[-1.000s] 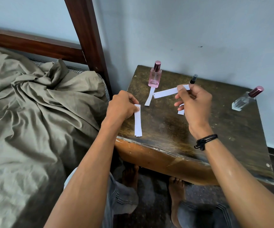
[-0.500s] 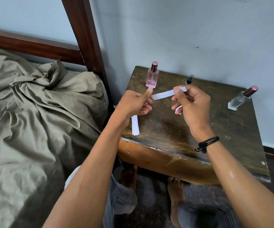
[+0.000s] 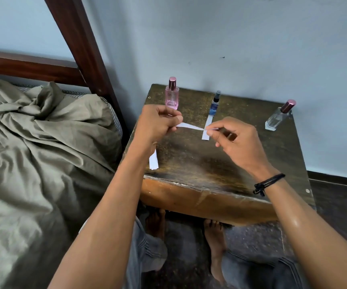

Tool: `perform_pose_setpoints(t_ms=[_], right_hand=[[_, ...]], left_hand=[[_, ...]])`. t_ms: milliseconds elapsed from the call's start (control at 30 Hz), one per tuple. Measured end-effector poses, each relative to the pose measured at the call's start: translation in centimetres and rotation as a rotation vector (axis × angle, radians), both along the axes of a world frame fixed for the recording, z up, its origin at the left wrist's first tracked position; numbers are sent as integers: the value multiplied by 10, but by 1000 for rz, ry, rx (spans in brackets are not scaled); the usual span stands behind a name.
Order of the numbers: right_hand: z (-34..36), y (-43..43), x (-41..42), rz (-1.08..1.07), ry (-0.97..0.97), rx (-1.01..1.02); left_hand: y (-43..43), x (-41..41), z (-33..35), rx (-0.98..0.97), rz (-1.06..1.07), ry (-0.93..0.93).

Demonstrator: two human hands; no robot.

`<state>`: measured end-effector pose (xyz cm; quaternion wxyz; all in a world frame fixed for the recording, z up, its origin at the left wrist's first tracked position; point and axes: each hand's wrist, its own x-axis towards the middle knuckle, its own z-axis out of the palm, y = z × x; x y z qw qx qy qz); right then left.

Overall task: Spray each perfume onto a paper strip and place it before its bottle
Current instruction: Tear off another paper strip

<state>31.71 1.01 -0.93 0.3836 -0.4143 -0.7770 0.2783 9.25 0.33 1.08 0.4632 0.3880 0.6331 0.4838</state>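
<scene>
The paper strip (image 3: 189,126) hangs taut just in front of the blue bottle (image 3: 214,104), left hand (image 3: 158,124) pinching one end and right hand (image 3: 237,140) pinching the other, probably to keep it flat. A second strip (image 3: 205,136) already lies before that blue bottle. To its right the clear bottle (image 3: 279,116) has no strip before it, so I'd guess this one goes there. Spare strips (image 3: 154,161) wait front-left, handy.
</scene>
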Motion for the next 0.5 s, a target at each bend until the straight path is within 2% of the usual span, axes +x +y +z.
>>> perform_pose_setpoints(t_ms=[100, 233, 500], right_hand=[[-2, -2, 18, 47, -169, 134], [-9, -8, 39, 60, -267, 267], [-13, -20, 69, 83, -427, 423]], left_hand=[[4, 9, -2, 81, -43, 217], [6, 27, -3, 124, -96, 405], [8, 57, -4, 117, -192, 490]])
